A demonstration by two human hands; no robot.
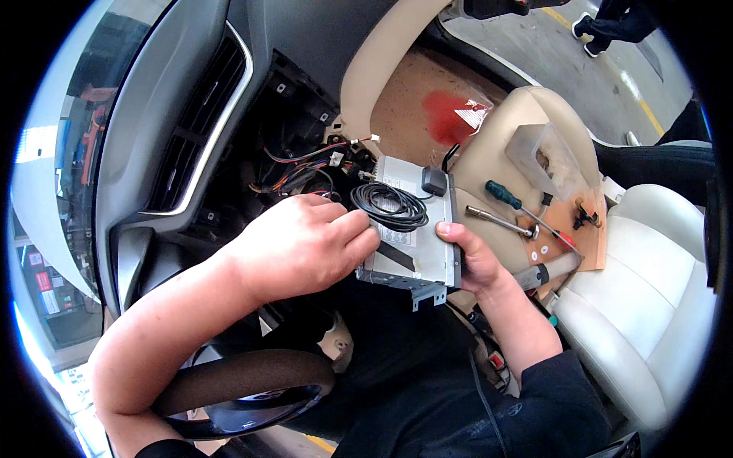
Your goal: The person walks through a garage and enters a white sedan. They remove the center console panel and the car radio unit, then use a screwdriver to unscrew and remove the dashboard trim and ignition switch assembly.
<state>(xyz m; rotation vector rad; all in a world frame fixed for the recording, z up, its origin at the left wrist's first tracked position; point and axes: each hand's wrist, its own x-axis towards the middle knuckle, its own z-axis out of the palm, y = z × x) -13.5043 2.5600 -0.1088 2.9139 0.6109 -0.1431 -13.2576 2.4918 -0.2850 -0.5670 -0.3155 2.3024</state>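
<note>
A silver metal car stereo unit [426,256] is tilted in front of me, above my lap. My right hand [477,259] grips its right edge, thumb on top and fingers underneath. A coil of black cable [388,206] lies on its top face, beside a small black square antenna puck [434,181]. My left hand [305,248] is closed at the unit's left side, by the wiring; its fingertips and anything pinched in them are hidden. Coloured wires [305,174] run from the open dash cavity [286,114] toward the unit. One white plug [375,139] hangs loose above them.
On the beige passenger seat [489,164] lie a green-handled screwdriver [502,194], a ratchet wrench [496,220], a clear plastic box [544,156] and cardboard [592,248]. The steering wheel [244,378] sits below my left forearm. Outside the open door, a person's legs [618,27] show.
</note>
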